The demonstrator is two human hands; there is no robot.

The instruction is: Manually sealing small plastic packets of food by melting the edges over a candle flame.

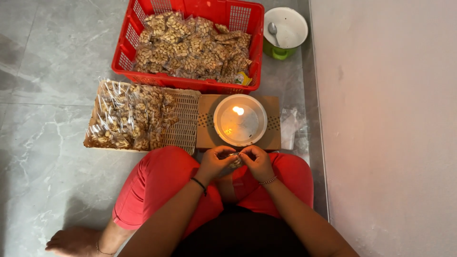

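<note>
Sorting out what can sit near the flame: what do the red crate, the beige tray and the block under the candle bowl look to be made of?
Red crate: moulded plastic, glossy, with lattice walls. Beige tray: also looks like plastic, matte, slotted grid. Block under the white bowl: probably cardboard, given its flat brown matte surface, though wood cannot be ruled out.

Soft, even daylight; sharp focus; candle flame (pixel 238 110) glares white; faint shadows.

red crate (pixel 238 16), green pot (pixel 281 51), spoon (pixel 273 32)
</note>
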